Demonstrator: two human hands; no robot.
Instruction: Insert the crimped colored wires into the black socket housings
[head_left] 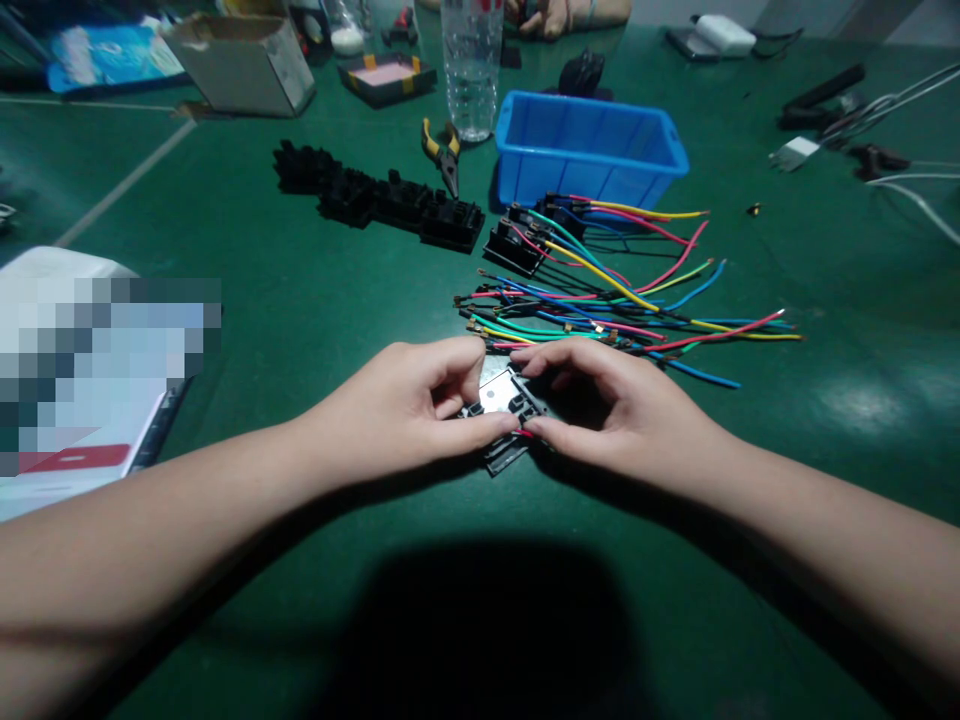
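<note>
Between my hands is a small black plastic housing (510,460) with a bright, light-coloured panel and dark slots. My left hand (435,400) is closed around its left side, the thumb pressing near the middle. My right hand (600,395) grips the right side, its thumb at a short piece of red wire on the part; the rest of that wire is hidden. Just beyond my fingers lie loose coloured wires (592,325) with metal terminals. Behind them sit black housings with wires attached (517,250). A row of bare black housings (382,200) extends to the left.
A blue bin (592,160) stands behind the wires, beside a clear bottle (472,75) and yellow-handled pliers (444,155). A cardboard box (247,65) is at the back left, a partly blurred device (105,390) at the left. Another person's hand (551,15) rests at the far edge.
</note>
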